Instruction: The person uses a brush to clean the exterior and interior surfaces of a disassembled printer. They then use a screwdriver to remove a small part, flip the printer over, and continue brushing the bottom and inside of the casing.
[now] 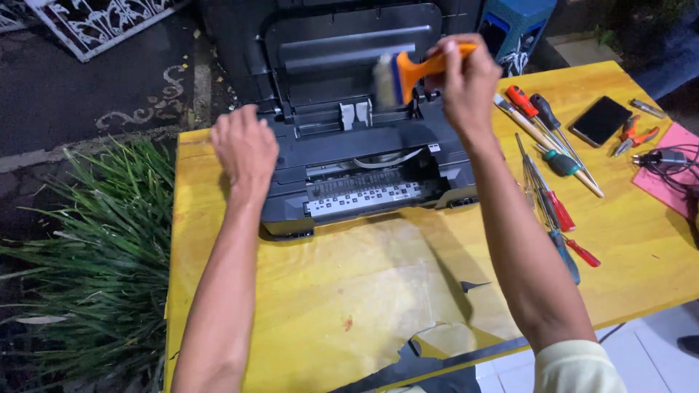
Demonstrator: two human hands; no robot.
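A dark grey printer (364, 156) with its cover off stands at the back of a yellow wooden table (320, 306). My right hand (466, 76) grips an orange-handled paintbrush (411, 73), whose pale bristles hang over the printer's rear paper tray. My left hand (244, 145) rests on the printer's left top corner, fingers curled over the edge. Inside the open printer a flat ribbon cable and a patterned strip are visible.
Several screwdrivers (553, 182) lie in a row right of the printer. Farther right are a black phone (599, 121), small pliers (632, 135) and a cable on a pink sheet (666, 175). A grassy plant (95, 247) grows left of the table.
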